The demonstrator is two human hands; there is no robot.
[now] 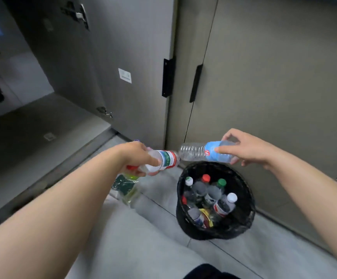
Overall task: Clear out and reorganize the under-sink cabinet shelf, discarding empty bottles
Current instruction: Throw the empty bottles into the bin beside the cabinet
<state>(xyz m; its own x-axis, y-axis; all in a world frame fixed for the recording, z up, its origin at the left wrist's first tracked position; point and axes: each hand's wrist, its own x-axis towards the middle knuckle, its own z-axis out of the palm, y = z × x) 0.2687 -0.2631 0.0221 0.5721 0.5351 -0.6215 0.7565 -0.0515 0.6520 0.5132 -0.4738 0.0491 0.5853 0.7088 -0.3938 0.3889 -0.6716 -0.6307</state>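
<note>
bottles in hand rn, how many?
2: a red-and-white-labelled bottle in the left hand, a blue-labelled bottle in the right hand. More may be hidden behind the left hand.

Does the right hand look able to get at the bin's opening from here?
Probably yes: the right hand, holding the blue-labelled bottle, hovers just above the black bin at its far rim, with nothing between them.

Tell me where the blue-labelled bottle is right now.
Head view, right of centre: the blue-labelled bottle lies sideways in the right hand, above the far rim of the black bin, its end close to the white-labelled bottle in the left hand.
</note>
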